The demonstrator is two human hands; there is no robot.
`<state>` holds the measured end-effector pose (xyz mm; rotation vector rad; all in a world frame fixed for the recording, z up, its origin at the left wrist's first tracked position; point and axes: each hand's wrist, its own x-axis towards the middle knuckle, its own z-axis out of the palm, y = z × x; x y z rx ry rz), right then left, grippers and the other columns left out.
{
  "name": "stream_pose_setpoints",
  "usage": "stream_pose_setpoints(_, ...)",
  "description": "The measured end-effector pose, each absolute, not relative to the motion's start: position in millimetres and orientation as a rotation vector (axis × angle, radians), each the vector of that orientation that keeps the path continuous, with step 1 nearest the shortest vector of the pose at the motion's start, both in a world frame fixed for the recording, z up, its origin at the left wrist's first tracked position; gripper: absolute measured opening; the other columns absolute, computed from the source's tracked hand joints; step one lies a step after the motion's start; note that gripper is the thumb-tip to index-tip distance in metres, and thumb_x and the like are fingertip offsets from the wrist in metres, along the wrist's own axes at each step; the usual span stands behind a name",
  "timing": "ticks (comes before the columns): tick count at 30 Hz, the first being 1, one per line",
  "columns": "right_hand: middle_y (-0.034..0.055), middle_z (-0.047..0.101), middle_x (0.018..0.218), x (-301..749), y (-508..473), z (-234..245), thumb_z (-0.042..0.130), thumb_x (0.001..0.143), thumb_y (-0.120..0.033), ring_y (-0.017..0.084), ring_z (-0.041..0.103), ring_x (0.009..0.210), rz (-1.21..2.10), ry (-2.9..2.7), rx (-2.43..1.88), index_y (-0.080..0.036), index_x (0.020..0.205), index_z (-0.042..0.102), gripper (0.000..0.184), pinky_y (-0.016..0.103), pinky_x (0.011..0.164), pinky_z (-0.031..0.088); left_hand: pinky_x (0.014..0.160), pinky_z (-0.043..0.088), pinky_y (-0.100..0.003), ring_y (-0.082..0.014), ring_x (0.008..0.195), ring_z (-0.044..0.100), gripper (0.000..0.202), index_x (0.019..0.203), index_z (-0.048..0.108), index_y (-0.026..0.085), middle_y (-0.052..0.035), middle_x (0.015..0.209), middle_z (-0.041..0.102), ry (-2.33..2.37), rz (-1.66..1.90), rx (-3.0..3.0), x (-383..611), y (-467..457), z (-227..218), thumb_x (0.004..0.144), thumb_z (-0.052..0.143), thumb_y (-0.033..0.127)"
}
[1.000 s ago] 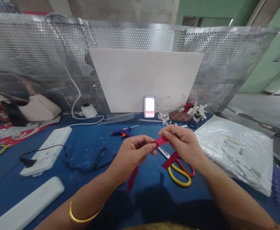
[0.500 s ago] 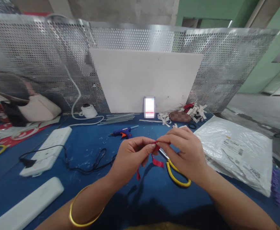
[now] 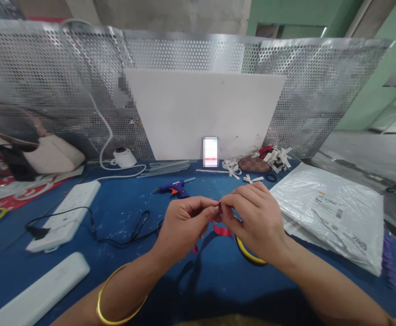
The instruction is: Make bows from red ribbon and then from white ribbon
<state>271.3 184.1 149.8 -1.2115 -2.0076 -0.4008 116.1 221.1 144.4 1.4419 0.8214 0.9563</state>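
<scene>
Two hands: the left hand (image 3: 186, 224) and the right hand (image 3: 257, 217) meet at the fingertips above the table (image 3: 123, 283), each grip pinching the red ribbon (image 3: 222, 231)
Ribbon place: between the fingertips, with one loose tail hanging under them and a small tip showing below the left hand
Slip risk: very little cloth shows at the pinch, so it may come loose if one grip relaxes
Hidden part: the fingers cover the pinched place, therefore a crooked fold could pass unnoticed
Yellow handle (image 3: 250, 257): near the hanging tail, which could catch there if the hands go lower
Black cord (image 3: 92, 224): near the left forearm, might be dragged by a wide movement
</scene>
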Motion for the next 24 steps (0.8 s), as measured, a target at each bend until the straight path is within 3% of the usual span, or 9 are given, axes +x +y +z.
stream_pose_setpoints(5,-0.0019,0.057,0.063,272.6,186.2,149.9,0.055,0.078,-0.009,0.011,0.052,0.063,0.012,-1.810,-1.240,-0.017,0.068,0.058,0.013,0.026,0.066,0.036,0.037,0.032,-0.016,-0.0032,0.039,0.040,0.012,0.073,0.070,0.013,-0.0004,0.058,0.063,0.795,0.938,1.453,115.5,222.1,143.0,0.076,0.065,0.024)
stream_pose_setpoints(12,-0.0019,0.053,0.068,281.4,188.6,155.7,0.050,0.083,-0.016,0.011,0.047,0.063,0.465,-1.498,-1.265,-0.018,0.071,0.055,0.013,0.023,0.058,0.035,0.037,0.030,-0.015,-0.0025,0.038,0.039,0.016,0.079,0.070,0.013,-0.0036,0.063,0.067,0.799,0.928,1.396,116.1,224.8,140.3,0.077,0.066,0.028)
stream_pose_setpoints(18,-0.0028,0.037,0.063,285.4,192.7,150.9,0.037,0.090,-0.018,0.010,0.036,0.060,0.493,-1.386,-1.165,-0.019,0.064,0.037,0.025,0.024,0.055,0.030,0.037,0.029,-0.015,-0.0021,0.038,0.040,0.017,0.080,0.069,0.013,-0.0034,0.064,0.067,0.821,0.918,1.359,116.7,225.9,140.1,0.077,0.066,0.029)
stream_pose_setpoints(24,-0.0046,0.028,0.055,283.1,189.9,149.7,0.042,0.092,-0.025,0.009,0.028,0.051,0.332,-1.423,-1.200,-0.018,0.059,0.031,0.036,0.024,0.048,0.026,0.037,0.029,-0.015,-0.0019,0.038,0.040,0.018,0.081,0.069,0.012,-0.0027,0.064,0.066,0.827,0.930,1.348,116.8,226.7,140.2,0.077,0.066,0.030)
